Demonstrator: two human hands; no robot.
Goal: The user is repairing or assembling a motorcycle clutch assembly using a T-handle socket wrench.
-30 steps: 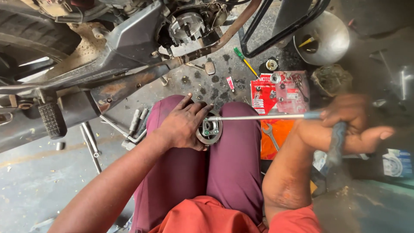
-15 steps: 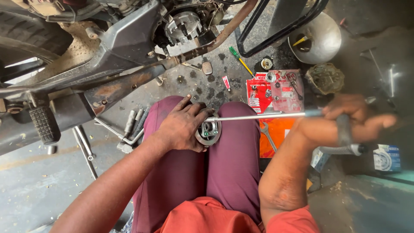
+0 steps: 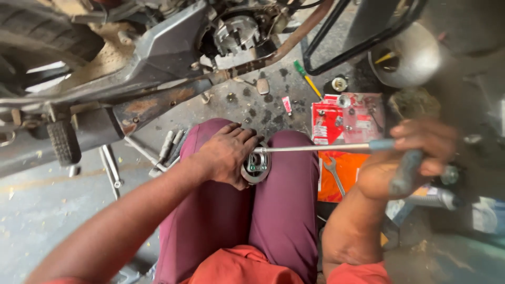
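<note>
Disassembly work on a round metal part (image 3: 256, 167) is in hand. The part rests in the gap between the person's knees, which are clad in maroon trousers (image 3: 284, 210). The left hand (image 3: 225, 153) lies over the part's left side, its grip wrapped closed around the rim and pressing the part down against the thighs.

The right hand (image 3: 415, 158) is blurred. Its grip is closed around the blue handle of a long screwdriver (image 3: 321, 148), whose shaft runs level from the right and whose tip meets the part at its upper edge. A second dark, blurred object hangs from the same hand; what it is cannot be told.

Judged from the tool's position, the step is prying or driving at a fitting in the part's face. The next move calls for firm downward hold by the left hand and a steady tip, kept clear of the left fingers just beside it.

Nearby on the concrete floor (image 3: 47, 210): a spanner (image 3: 332, 173) on an orange sheet (image 3: 342, 179), a red blister pack (image 3: 347, 118), loose sockets (image 3: 168, 144), and a motorcycle frame (image 3: 158, 58) beyond the knees.
</note>
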